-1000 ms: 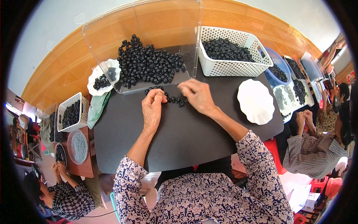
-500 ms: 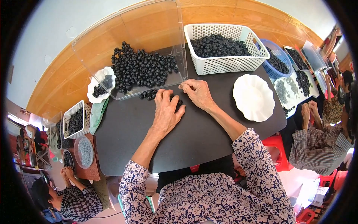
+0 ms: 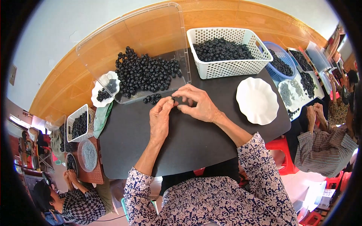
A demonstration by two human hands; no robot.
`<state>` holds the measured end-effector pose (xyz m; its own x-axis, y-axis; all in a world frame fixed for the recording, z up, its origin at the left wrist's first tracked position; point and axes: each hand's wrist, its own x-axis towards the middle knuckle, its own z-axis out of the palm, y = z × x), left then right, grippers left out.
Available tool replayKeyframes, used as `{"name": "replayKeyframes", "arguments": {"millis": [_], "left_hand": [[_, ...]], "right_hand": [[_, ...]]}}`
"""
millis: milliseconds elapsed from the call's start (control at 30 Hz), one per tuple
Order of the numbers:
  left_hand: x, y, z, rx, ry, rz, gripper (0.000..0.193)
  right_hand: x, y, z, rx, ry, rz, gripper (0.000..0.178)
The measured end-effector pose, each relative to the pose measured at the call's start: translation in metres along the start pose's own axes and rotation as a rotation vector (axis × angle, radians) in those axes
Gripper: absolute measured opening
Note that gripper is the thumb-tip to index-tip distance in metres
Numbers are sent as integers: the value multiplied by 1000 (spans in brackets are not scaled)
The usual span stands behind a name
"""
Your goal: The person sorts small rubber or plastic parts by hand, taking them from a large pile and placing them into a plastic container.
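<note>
In front of my chest, over the dark table (image 3: 151, 150), my left hand (image 3: 160, 116) pinches one small round black piece (image 3: 173, 99) between thumb and forefinger. Close beside it is my right hand (image 3: 198, 104), its fingers curved and its thumb apart from the forefinger, near that piece. Past my hands, a clear plastic box (image 3: 183, 56) lies tipped with its open side toward me, holding a heap of black bead-like pieces (image 3: 145, 73), some showing holes. Several loose pieces (image 3: 152, 98) rest on the table at the box's lip, next to my left fingers.
A white perforated basket (image 3: 230, 69) full of black pieces stands at the back right. Nearer is a white scalloped dish (image 3: 257, 101). Another scalloped dish (image 3: 96, 86) with black and grey bits sits left of the box. Co-workers sit left (image 3: 83, 203) and right (image 3: 320, 147).
My left hand has risen from the loose pieces by the box and now pinches one. My right hand has moved left toward it, its pinch loosened. The view has shifted slightly.
</note>
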<state>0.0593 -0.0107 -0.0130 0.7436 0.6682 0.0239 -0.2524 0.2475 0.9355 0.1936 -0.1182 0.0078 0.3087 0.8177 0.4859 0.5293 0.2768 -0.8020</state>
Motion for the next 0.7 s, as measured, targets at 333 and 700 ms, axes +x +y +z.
{"name": "replayKeyframes", "arguments": {"millis": [333,700], "left_hand": [[-8,-6,1,-247,-121,-105,22],[-1,13,-6,923,-14,410,11]], "right_hand": [[-7,2,23,-318,175,-229,37],[-3,15,5,-50,278,139,14]]}}
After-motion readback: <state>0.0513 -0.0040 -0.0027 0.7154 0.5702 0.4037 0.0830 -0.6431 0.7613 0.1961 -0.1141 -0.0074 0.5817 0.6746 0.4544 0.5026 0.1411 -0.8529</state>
